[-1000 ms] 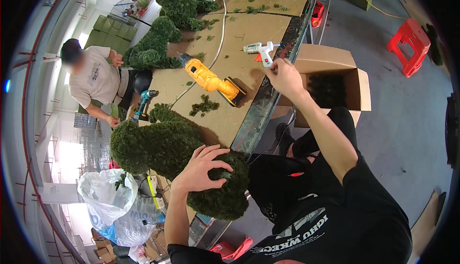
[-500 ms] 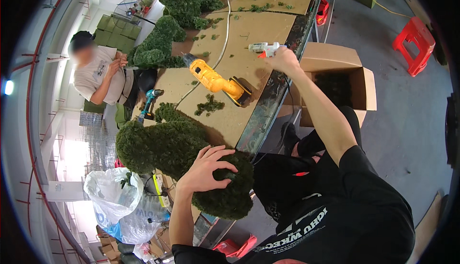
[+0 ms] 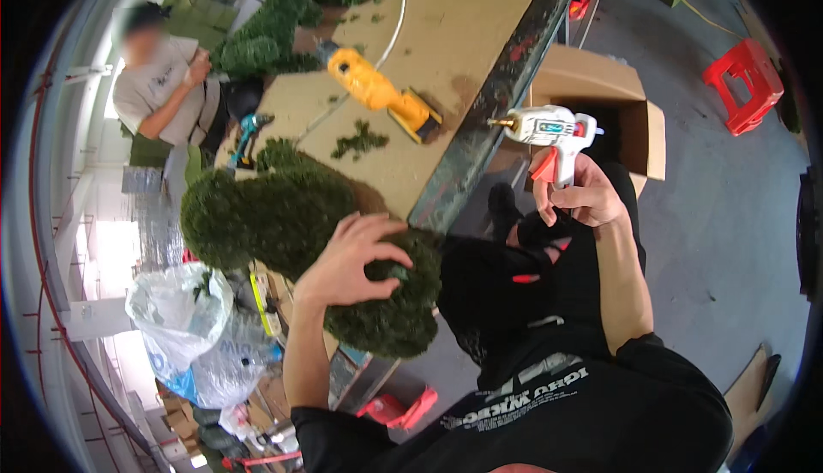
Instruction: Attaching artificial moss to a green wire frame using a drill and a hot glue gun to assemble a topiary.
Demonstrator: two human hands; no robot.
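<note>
My right hand [image 3: 585, 192] is closed around the handle of a white hot glue gun [image 3: 549, 126] with an orange trigger. Its brass nozzle points left, toward the table edge. My left hand [image 3: 350, 259] lies with fingers spread on the near rounded end of an artificial green topiary [image 3: 266, 211]. A small gap shows between thumb and forefinger, where a paler green spot sits in the foliage. The topiary lies on its side across the table corner, its near end jutting past the edge.
On the cardboard-covered table [image 3: 454, 53] lie a yellow cordless drill [image 3: 373, 87], a teal drill [image 3: 249, 138] and green scraps [image 3: 358, 140]. An open carton [image 3: 591, 70] stands right of the table, a red stool [image 3: 744, 87] beyond. Across the table is a co-worker [image 3: 163, 87].
My right hand has brought the glue gun from over the table edge nearer to my body. The left hand stays on the topiary; the whole view has shifted slightly.
</note>
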